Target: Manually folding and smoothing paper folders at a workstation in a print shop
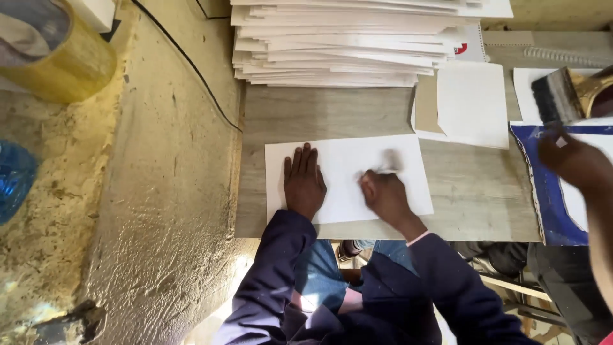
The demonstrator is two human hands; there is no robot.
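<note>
The left hand lay flat with fingers together on the white sheet, and at its 3 o'clock the right hand gripped a blurred brush

Soft even daylight, sharp overall; the right hand smears with motion blur.

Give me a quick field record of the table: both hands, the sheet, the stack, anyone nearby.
left hand: flat on the white sheet, fingers spread
right hand: on the sheet, gripping a blurred small object; kind unclear
stack of white sheets: at the far table edge
table: grey wood-grain
co-worker's hand: at right, over a blue-edged sheet, beside a wide brush
</note>
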